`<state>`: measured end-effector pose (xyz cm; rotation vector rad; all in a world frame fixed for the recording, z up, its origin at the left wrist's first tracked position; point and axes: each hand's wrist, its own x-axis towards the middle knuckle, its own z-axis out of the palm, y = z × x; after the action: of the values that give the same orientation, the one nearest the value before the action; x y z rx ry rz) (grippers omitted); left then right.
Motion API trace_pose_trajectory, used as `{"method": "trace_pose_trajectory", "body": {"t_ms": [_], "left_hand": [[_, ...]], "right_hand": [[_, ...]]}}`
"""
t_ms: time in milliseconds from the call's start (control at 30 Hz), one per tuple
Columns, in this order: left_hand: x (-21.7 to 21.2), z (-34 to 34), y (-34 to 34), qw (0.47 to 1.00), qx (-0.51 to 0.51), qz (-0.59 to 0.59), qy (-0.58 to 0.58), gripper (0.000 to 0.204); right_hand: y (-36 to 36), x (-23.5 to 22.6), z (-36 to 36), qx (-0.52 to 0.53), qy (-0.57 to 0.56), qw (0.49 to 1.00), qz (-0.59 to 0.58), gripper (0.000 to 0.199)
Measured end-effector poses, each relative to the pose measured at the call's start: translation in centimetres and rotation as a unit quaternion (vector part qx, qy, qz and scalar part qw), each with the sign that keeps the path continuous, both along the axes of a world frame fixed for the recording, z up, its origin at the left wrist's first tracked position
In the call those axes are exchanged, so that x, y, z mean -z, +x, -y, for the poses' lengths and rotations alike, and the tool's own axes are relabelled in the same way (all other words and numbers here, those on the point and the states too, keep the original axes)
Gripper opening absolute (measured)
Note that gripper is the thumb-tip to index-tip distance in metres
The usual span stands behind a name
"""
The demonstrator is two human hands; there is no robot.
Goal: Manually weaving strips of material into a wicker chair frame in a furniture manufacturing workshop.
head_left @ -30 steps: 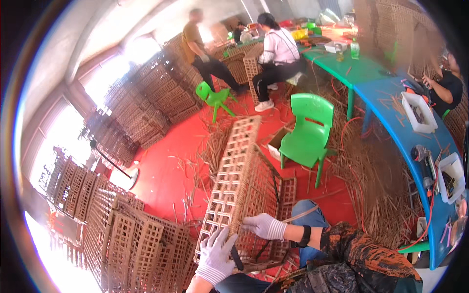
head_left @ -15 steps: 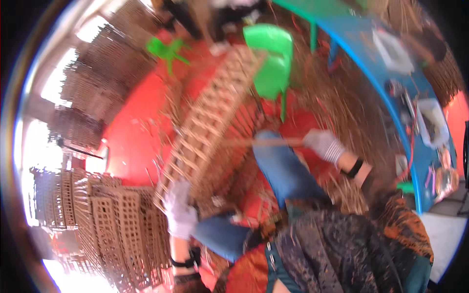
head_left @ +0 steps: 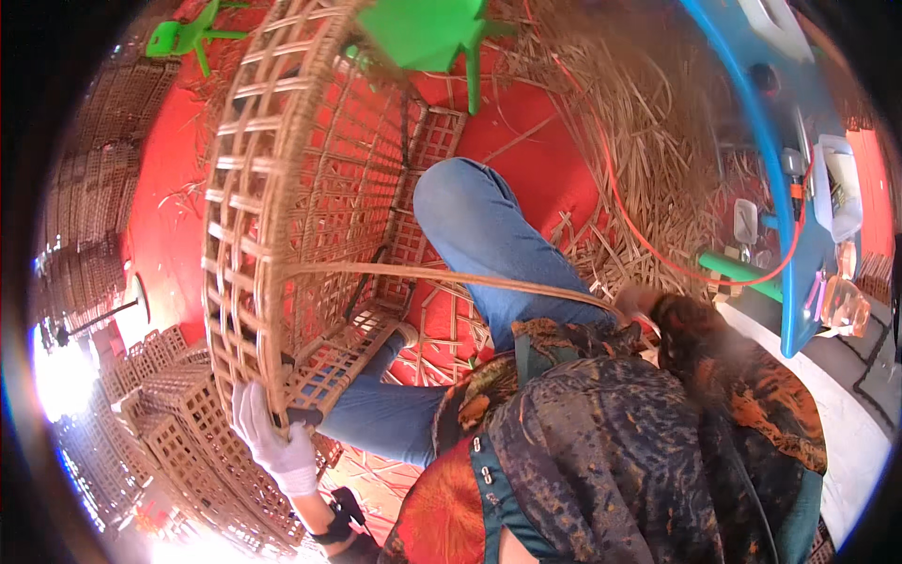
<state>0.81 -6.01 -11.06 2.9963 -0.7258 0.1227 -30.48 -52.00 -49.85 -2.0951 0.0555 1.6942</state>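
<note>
White-gloved left hand point(head_left: 282, 453) pinches the basket's point(head_left: 272, 240) near corner. A strip point(head_left: 442, 274) crosses open air to the right hand point(head_left: 637, 303), fingers unreadably blurred.

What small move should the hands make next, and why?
Probably a gentle tug by the right hand on the strip: it runs from the woven basket past the denim-covered knee to that hand, and the left hand grips the basket's near corner, which should steady it. Whether the strip sits snug, I cannot tell.
</note>
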Motion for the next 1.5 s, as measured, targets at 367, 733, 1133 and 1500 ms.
{"method": "trace_pose_trajectory", "body": {"t_ms": [367, 733, 1133, 1500], "left_hand": [[1.2, 0.8, 0.7, 0.994, -0.010, 0.059, 0.090, 0.042], [0.9, -0.9, 0.0, 0.993, -0.019, 0.047, 0.109, 0.045], [0.8, 0.2, 1.1, 0.999, 0.021, 0.026, 0.037, 0.066], [-3.4, 4.4, -0.5, 0.993, 0.038, 0.002, -0.114, 0.046]], "right_hand": [[38.7, 10.8, 3.2, 0.170, -0.129, 0.896, 0.389, 0.035], [35.3, 11.7, -0.5, 0.106, -0.056, 0.970, 0.210, 0.033], [27.5, -8.1, -0.1, 0.134, -0.023, 0.920, 0.367, 0.036], [19.1, -39.7, 2.3, 0.304, 0.106, 0.671, 0.668, 0.025]]}}
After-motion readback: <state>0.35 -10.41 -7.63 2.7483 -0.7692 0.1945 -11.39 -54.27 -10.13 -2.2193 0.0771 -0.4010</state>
